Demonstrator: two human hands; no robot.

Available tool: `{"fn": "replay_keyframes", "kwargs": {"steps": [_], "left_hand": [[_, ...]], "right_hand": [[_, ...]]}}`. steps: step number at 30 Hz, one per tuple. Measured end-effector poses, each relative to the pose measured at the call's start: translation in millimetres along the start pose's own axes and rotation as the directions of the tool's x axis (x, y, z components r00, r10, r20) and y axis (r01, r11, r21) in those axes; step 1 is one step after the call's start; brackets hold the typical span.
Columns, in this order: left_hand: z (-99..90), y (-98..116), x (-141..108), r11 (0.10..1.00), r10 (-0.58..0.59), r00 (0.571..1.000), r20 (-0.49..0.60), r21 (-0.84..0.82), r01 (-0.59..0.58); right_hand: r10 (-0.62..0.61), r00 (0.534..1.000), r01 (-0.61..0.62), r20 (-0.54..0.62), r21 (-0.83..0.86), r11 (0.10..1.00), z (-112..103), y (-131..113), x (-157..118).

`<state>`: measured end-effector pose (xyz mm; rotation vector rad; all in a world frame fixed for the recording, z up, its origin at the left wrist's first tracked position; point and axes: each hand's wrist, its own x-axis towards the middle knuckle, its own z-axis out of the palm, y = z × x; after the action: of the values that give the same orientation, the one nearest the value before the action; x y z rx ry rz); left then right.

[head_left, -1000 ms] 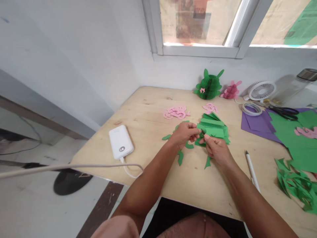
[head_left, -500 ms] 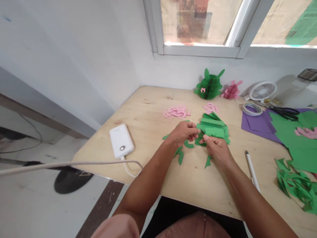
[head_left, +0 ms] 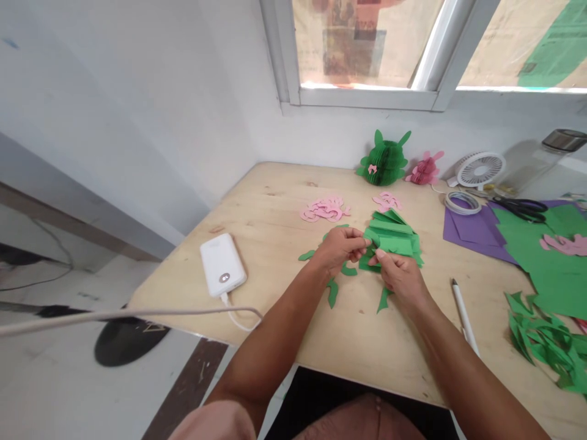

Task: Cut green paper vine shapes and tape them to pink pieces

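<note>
Both my hands meet over the middle of the table. My left hand [head_left: 343, 248] is closed in a pinch on a small piece of green paper [head_left: 372, 241]. My right hand [head_left: 400, 274] pinches the lower side of that same piece, whose exact shape the fingers partly hide. Right behind the fingertips lies a pile of folded green paper [head_left: 395, 227]. Loose green cut-outs [head_left: 332, 293] are scattered under and around my left hand. A pointed green scrap [head_left: 383, 300] rests beside my right wrist.
Pink cut-outs [head_left: 324, 209] lie farther back. Along the wall stand a green paper honeycomb figure [head_left: 385, 162], a pink one [head_left: 424, 169] and a small fan [head_left: 481, 169]. Rightward are tape [head_left: 463, 203], scissors [head_left: 520, 209], a white pen [head_left: 465, 315] and green scraps [head_left: 545, 342]. A cabled power bank [head_left: 222, 264] sits left.
The view has shifted slightly. My hands keep their pinch on the green paper piece, with only a small movement of the fingers.
</note>
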<state>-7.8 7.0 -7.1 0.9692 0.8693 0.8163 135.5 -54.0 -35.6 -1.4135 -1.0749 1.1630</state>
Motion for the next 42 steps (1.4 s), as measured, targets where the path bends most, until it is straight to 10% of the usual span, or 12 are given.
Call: {"fn": "replay_keyframes", "kwargs": {"steps": [42], "left_hand": [[-4.7, 2, 0, 0.999, -0.002, 0.998, 0.065, 0.046, -0.001]], "right_hand": [[-0.035, 0.999, 0.037, 0.026, -0.089, 0.995, -3, 4, 1]]}}
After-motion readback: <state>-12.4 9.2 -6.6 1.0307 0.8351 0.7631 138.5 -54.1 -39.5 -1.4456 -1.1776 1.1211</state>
